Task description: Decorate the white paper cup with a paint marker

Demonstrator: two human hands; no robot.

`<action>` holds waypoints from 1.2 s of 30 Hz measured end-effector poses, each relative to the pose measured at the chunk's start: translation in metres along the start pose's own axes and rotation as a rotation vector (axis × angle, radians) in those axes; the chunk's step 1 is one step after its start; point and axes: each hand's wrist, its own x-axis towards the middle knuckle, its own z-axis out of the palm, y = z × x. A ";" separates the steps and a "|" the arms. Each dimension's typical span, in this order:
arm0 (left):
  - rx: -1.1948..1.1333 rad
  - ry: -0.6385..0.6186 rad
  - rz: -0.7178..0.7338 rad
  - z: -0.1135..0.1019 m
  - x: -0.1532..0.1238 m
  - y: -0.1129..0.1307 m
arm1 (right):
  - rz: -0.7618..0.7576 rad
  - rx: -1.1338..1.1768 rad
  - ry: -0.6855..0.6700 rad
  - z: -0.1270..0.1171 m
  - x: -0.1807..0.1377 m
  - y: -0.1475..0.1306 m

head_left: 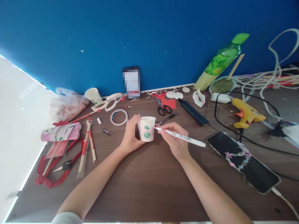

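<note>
A white paper cup (147,128) with a green plant print and pink marks stands upright on the dark table. My left hand (131,133) is wrapped round its left side, fingers behind the rim and thumb near the base. In my right hand (175,140) is a white acrylic marker (184,137), gripped like a pen. Its pink tip points left and meets, or nearly meets, the cup's right side. Just behind the cup lies a black pen (168,118). A white marker cap (99,121) sits to the left, beyond a roll of tape (119,117).
Scissors (164,109), red paper scraps and a dark blue box cutter-like tool (193,112) lie toward the back. At right are a yellow glue gun (247,113), cables and a phone (243,161). Chopsticks (85,146), red ribbon and a key (64,166) are at left.
</note>
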 end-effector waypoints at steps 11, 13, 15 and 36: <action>0.016 -0.008 0.023 0.000 0.001 0.001 | -0.084 -0.073 0.017 0.007 -0.004 -0.002; 0.022 -0.004 0.041 -0.001 0.001 0.001 | -0.107 -0.095 0.017 0.008 -0.003 -0.003; 0.020 0.000 0.069 -0.001 0.001 0.000 | -0.126 -0.119 0.007 0.008 -0.004 -0.004; 0.037 0.019 0.109 -0.001 0.003 0.002 | -0.107 -0.103 0.013 0.009 -0.003 -0.006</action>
